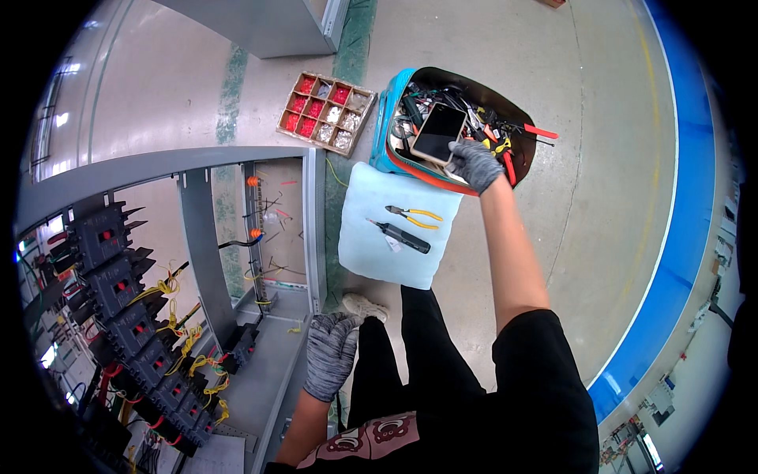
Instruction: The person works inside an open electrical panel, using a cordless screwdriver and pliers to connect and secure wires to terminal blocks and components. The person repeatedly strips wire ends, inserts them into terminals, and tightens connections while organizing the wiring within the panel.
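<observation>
My right hand (476, 164), in a grey knitted glove, grips the lower right edge of a smartphone (439, 133). The phone has a dark screen and a light frame, and is held over a blue tool bag (382, 133) that lies open. Inside the bag are dark-handled tools, cables and a red-handled tool (508, 167). My left hand (330, 355), gloved alike, is beside my knee at the cabinet's edge; its fingers are curled and nothing shows in them. Yellow-handled pliers (414, 216) and a black electric screwdriver (404, 237) lie on a pale blue foam pad (362, 189).
On the left stands a grey metal cabinet frame (316, 237) with a row of black circuit breakers (133, 325) and yellow wires (189, 347). A divided box (347, 142) of red and silvery small parts sits beside the bag. Another grey cabinet (276, 28) stands beyond.
</observation>
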Motion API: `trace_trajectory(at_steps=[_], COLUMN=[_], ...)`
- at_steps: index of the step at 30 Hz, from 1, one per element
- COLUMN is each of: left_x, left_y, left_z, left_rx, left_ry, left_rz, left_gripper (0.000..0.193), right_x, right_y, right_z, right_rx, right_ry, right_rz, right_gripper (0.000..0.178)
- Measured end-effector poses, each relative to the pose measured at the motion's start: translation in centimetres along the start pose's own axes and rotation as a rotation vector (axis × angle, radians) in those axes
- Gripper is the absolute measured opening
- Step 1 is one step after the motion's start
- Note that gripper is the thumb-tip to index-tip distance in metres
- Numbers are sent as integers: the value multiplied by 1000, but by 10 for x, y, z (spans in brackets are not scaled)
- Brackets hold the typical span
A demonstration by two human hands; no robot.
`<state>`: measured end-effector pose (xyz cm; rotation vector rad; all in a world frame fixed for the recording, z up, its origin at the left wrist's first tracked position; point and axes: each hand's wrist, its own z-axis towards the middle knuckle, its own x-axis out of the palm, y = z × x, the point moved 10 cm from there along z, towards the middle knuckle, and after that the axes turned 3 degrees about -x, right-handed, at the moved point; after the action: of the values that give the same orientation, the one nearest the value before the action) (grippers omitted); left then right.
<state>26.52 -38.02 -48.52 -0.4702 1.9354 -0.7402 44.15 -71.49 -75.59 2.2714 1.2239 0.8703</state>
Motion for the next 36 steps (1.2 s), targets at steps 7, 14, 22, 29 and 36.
trace_trajectory(at_steps=[7, 14, 22, 29, 36], left_x=[2, 3, 4, 14, 17], left_y=[-3, -10, 4, -7, -12], left_z=[4, 10, 8, 21, 27], left_rx=[-4, 11, -39, -5, 0], left_ry=[2, 17, 29, 50, 109], left_rz=[-25, -39, 7, -14, -11], left_gripper=[20, 20, 19, 19, 20], right_x=[-10, 1, -8, 6, 43], right_y=[89, 81, 20, 25, 7], right_z=[-59, -64, -93, -65, -27], right_rx=[-5, 29, 109, 12, 91], right_ry=[42, -3, 97, 117, 148], right_rz=[145, 61, -12, -119, -526], right_gripper=[9, 11, 13, 16, 22])
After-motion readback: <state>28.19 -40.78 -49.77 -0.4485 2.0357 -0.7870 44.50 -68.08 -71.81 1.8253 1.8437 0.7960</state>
